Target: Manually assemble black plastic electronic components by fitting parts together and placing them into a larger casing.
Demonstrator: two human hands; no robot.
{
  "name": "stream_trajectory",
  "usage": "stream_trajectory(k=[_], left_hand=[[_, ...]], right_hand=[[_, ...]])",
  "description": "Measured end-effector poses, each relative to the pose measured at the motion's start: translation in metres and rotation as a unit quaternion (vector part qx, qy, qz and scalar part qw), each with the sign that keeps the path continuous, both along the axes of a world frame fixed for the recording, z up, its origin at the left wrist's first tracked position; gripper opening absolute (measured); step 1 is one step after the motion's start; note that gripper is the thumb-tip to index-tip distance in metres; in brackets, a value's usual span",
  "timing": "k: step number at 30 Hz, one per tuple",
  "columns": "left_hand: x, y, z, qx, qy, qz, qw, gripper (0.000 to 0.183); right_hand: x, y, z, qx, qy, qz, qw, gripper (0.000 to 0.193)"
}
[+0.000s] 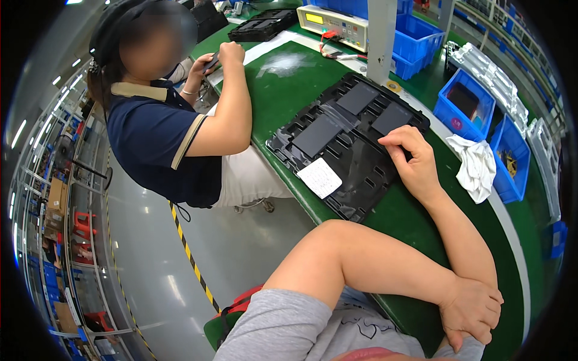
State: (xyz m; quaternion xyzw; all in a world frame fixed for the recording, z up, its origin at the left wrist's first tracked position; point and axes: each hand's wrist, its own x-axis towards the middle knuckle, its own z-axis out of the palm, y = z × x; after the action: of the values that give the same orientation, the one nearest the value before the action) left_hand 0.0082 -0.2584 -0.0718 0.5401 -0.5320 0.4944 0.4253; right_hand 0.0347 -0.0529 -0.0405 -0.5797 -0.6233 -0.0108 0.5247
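Note:
My left arm crosses in front of me, and my left hand (472, 310) is wrapped round my right arm (460, 240) near the elbow. Above the right edge of a black plastic tray (361, 186), my right hand (412, 162) is raised with its fingers loosely bent, the thumb apart, and nothing visible in it. Flat dark rectangular pieces lie in the tray: one at the left (317, 137), one at the back (357, 98) and one (392, 119) nearest my right hand. A white handwritten paper (320, 178) rests on the tray's near left corner.
At the left a co-worker (174, 138) holds a small dark piece (211, 62). A bench meter (334, 27) with red and black leads stands behind, beside a metal post (380, 42). Blue bins (463, 102) and a white cloth (474, 166) line the right side of the green table (280, 84).

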Motion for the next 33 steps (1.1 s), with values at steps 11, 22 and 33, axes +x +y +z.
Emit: stream_trajectory(k=[11, 22, 33], left_hand=[[-0.007, 0.010, 0.005, 0.048, 0.022, 0.019, 0.998, 0.057], [-0.010, 0.016, 0.010, 0.092, 0.045, -0.010, 0.995, 0.058], [-0.023, 0.038, 0.023, 0.154, 0.113, -0.036, 0.981, 0.076]], right_hand=[[0.001, 0.001, 0.000, 0.006, -0.002, 0.005, 1.000, 0.015], [0.004, 0.000, -0.003, 0.005, -0.019, -0.004, 1.000, 0.014], [0.011, 0.001, -0.013, 0.024, -0.032, 0.000, 0.999, 0.014]])
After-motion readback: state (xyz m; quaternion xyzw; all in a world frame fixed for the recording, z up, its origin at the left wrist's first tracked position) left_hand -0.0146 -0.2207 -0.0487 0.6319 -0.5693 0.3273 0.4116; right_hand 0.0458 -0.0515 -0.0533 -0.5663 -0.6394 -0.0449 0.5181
